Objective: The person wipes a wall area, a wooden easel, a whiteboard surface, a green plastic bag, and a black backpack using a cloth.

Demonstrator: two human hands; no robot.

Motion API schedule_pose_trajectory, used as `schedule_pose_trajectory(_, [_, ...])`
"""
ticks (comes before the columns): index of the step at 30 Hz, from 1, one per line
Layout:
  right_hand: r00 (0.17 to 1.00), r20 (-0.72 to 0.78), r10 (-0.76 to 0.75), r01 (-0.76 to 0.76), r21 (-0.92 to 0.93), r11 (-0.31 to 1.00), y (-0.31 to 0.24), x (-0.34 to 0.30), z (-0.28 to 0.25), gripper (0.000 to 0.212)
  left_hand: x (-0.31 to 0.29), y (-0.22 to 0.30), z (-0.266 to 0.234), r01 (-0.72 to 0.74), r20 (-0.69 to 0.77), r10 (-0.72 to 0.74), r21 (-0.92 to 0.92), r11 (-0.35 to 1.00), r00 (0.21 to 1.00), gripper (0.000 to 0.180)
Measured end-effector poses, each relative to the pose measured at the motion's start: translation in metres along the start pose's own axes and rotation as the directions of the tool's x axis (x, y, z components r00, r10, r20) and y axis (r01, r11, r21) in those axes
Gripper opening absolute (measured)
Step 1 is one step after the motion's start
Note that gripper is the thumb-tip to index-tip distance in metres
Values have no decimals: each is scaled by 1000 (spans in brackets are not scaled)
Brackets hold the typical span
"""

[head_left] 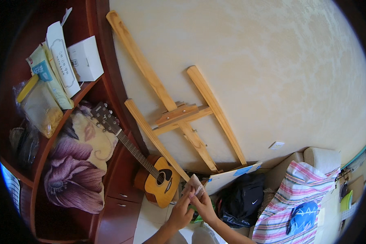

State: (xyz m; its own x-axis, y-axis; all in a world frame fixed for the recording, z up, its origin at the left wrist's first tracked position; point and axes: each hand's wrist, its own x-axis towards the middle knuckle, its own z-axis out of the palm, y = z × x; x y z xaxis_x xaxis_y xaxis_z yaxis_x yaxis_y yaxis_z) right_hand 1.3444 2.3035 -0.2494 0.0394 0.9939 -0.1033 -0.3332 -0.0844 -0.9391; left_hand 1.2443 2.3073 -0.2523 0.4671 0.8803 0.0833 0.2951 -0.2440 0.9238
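At the lower middle, my left hand and my right hand come together in front of me. Between their fingers is a small folded brownish-pink cloth, pinched from both sides. Its upper part sticks out beyond my fingertips; the rest is hidden by the fingers. Just beyond my hands, to the left, an acoustic guitar leans against the dark red cabinet. A wooden easel stands against the wall behind them.
The cabinet on the left holds a floral blanket, a plastic container and a white box. At right are a black bag, a flat white board and a sofa with a striped cover.
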Motion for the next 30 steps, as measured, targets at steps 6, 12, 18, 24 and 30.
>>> schedule_pose_trajectory(6, [998,65,-20,26,-105,994,9,29,4,29,7,-15,-48,46,17,-43,-313,949,999,46])
schedule_pose_trajectory(12, [997,78,20,6,-328,945,-38,38,31,28,27,-14,-80,-84,-8,83,-114,990,996,48])
schedule_pose_trajectory(18, [965,250,74,136,-725,675,-62,28,43,36,32,-1,-78,-193,-176,235,225,955,956,58])
schedule_pose_trajectory(24, [957,267,116,163,-822,545,-76,2,18,37,23,17,-60,-313,25,319,272,910,947,49])
schedule_pose_trajectory(30, [960,256,114,176,-867,466,-86,-12,-6,37,15,43,-36,-286,26,304,419,862,952,48])
